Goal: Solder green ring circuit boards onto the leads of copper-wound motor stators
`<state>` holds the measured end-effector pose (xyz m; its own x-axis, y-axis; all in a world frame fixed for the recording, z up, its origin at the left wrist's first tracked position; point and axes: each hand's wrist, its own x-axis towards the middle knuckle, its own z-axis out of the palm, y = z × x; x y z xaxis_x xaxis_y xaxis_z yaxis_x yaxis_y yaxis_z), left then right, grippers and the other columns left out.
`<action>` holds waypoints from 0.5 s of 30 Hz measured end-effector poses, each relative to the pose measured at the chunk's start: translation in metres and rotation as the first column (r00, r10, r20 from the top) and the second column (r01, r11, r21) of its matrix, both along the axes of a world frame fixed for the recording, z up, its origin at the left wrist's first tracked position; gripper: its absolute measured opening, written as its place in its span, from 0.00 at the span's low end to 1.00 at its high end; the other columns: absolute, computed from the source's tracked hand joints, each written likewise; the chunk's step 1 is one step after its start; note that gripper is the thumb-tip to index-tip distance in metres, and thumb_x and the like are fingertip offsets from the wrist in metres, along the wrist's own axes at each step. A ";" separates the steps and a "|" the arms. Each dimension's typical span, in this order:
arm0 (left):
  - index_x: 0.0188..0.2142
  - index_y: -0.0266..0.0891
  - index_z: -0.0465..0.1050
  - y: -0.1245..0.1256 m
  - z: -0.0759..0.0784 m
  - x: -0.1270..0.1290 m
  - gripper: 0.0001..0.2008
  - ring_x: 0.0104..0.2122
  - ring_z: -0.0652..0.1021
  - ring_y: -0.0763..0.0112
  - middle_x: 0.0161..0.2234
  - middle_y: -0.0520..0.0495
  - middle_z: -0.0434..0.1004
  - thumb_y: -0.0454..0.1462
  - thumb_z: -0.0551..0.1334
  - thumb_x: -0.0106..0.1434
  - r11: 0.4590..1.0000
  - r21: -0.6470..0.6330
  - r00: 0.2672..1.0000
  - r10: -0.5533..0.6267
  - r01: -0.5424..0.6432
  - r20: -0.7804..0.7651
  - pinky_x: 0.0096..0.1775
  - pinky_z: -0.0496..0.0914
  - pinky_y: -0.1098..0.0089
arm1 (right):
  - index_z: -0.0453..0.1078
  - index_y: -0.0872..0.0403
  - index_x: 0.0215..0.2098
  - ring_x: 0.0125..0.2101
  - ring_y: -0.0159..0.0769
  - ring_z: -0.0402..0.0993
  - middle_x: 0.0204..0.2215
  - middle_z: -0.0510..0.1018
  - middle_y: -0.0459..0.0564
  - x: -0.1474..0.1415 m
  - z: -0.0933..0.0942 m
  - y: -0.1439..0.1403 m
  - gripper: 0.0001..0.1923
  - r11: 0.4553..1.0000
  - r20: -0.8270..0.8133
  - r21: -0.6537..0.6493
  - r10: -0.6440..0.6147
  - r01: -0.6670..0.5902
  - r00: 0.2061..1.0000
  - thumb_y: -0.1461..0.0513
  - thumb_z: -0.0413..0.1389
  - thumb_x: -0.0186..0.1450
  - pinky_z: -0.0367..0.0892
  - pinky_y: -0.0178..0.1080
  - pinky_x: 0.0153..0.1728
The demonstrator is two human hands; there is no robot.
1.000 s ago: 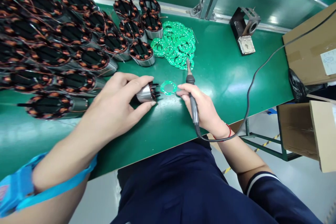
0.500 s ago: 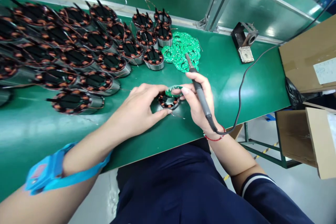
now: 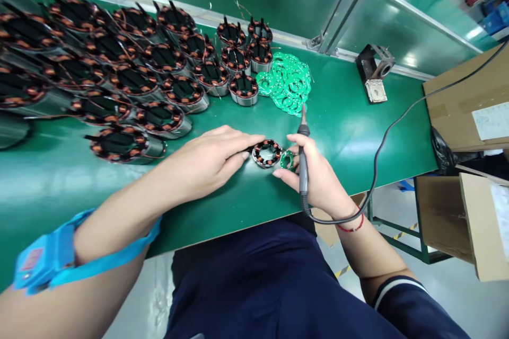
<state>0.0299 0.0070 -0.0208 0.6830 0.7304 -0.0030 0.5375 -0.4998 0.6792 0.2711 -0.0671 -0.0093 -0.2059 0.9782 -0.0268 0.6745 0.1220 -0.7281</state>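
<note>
On the green bench, the left hand pinches a motor coil upright, steadying it; the right hand clasps a soldering iron and green ring board beside it.

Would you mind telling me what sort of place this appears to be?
Most likely an electronics or motor assembly line. Rows of copper-wound stators cover a green workbench, beside a heap of green ring circuit boards. The right hand holds a corded soldering iron; the left hand steadies one stator.
</note>
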 end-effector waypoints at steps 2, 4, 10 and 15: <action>0.62 0.40 0.74 -0.001 0.001 0.000 0.27 0.51 0.78 0.53 0.52 0.40 0.81 0.45 0.48 0.71 1.000 -0.017 1.000 0.004 -0.004 0.003 0.57 0.72 0.52 | 0.54 0.48 0.66 0.47 0.44 0.80 0.49 0.77 0.55 0.005 0.004 0.007 0.34 0.999 -0.024 0.039 -0.010 0.011 1.000 0.57 0.65 0.68 0.78 0.48 0.48; 0.58 0.41 0.76 -0.002 0.003 0.002 0.26 0.52 0.78 0.54 0.52 0.42 0.81 0.45 0.49 0.71 0.999 -0.051 1.000 -0.002 0.004 0.031 0.58 0.72 0.53 | 0.53 0.47 0.67 0.52 0.46 0.78 0.53 0.76 0.55 0.006 0.008 0.014 0.34 0.992 -0.016 0.125 0.001 0.001 1.000 0.58 0.64 0.69 0.76 0.50 0.53; 0.58 0.35 0.72 -0.007 -0.002 0.020 0.25 0.54 0.77 0.51 0.54 0.37 0.78 0.46 0.51 0.69 0.994 -0.057 0.994 0.091 -0.088 0.053 0.59 0.72 0.50 | 0.60 0.50 0.67 0.46 0.48 0.73 0.48 0.78 0.56 -0.018 0.016 0.026 0.23 0.947 0.301 0.292 0.041 -0.133 0.953 0.63 0.48 0.76 0.73 0.53 0.52; 0.53 0.36 0.73 -0.010 -0.007 0.033 0.21 0.54 0.77 0.45 0.50 0.36 0.79 0.45 0.54 0.67 0.984 -0.040 0.983 0.176 -0.174 0.060 0.57 0.73 0.45 | 0.63 0.54 0.65 0.41 0.45 0.72 0.46 0.81 0.56 -0.026 0.003 0.025 0.20 0.912 0.337 0.380 0.020 -0.155 0.941 0.59 0.48 0.77 0.72 0.49 0.48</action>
<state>0.0626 -0.0026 -0.0276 0.5440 0.8390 0.0084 0.5706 -0.3773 0.7294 0.2452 -0.0423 -0.0058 -0.3375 0.8989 0.2795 0.8343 0.4231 -0.3534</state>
